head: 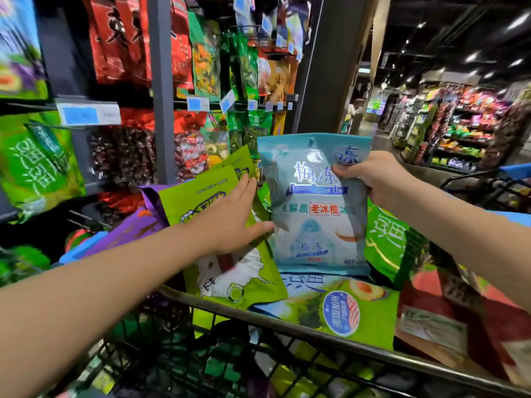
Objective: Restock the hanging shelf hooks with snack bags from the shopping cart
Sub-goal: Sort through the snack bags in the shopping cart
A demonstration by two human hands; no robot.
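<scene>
The right hand [382,179] pinches the pale blue snack bag [313,214] by its right edge alone, thumb on the front and fingers curled behind. The bag is held upright above the middle of the shopping cart [431,366]. The left hand [232,219] grasps nothing: its fingers lie straight on a green bag [244,282] that leans over the cart's near rim, and its thumb reaches to the blue bag's lower left corner. With only a one-sided pinch on glossy film, the blue bag could swing or slip on the way across and drop back among the packs in the cart. The green bag already overhangs the near rim, so it may slide out onto the floor if the left hand lifts off carelessly. The hooks stand left of the cart, crowded with dark red packs [126,156] and price tags [89,114]. A bag pushed on one-handed could miss the hook or knock a neighbouring pack loose.
</scene>
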